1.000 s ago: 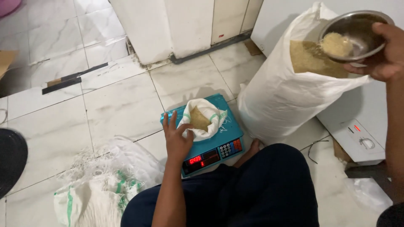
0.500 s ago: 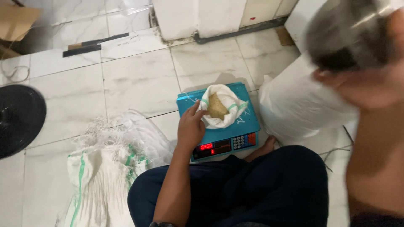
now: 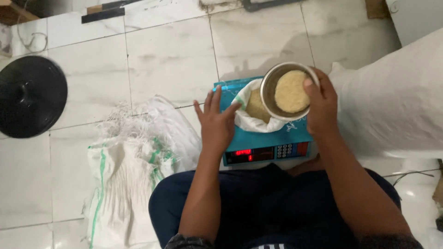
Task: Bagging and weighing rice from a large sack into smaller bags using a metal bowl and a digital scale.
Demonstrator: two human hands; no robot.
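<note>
My right hand [image 3: 322, 103] grips a round steel bowl [image 3: 270, 87] by its rim; the bowl holds pale yellow grain and hovers over a small white bag [image 3: 251, 121]. That bag sits open on a blue electronic scale [image 3: 277, 147] with a lit red display and has the same grain inside. My left hand [image 3: 216, 123] rests at the bag's left side, fingers spread, one finger on the bag's edge. My dark-trousered lap fills the bottom of the view.
A large white woven sack [image 3: 392, 106] bulges at the right. An empty white sack with green stripes [image 3: 131, 170] lies crumpled on the tiled floor at the left. A round black lid [image 3: 30, 97] sits at far left. A cable [image 3: 408, 174] trails lower right.
My right hand has brought the bowl of grain from the big sack at the upper right down over the small bag on the scale. The left hand stayed at the bag.
</note>
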